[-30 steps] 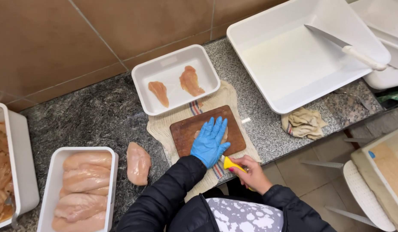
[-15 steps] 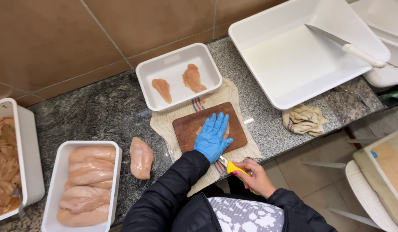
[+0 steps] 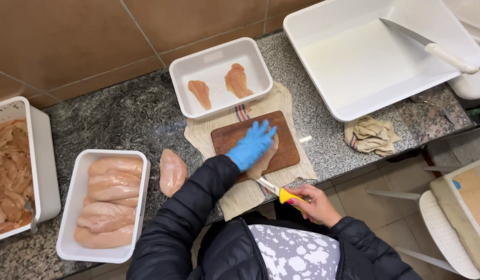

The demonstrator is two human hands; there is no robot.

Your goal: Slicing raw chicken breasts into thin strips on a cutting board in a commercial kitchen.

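My left hand (image 3: 250,145), in a blue glove, grips a pale raw chicken piece (image 3: 264,158) and lifts it off the brown wooden cutting board (image 3: 281,140). My bare right hand (image 3: 315,205) holds a yellow-handled knife (image 3: 281,193) at the counter's front edge, its blade pointing toward the board. The board rests on a beige cloth (image 3: 240,194). Behind it a small white tray (image 3: 219,67) holds two thin chicken slices (image 3: 235,80).
A whole chicken breast (image 3: 172,171) lies on the granite counter. A white tray (image 3: 79,207) of breasts and a white tub (image 3: 40,155) of cut chicken sit left. A large white bin (image 3: 364,67) with a white-handled knife (image 3: 437,49) stands right, beside a crumpled rag (image 3: 370,135).
My left hand went from pressing flat on the chicken to gripping and lifting it. The knife has drawn back out from under the hand toward the counter edge.
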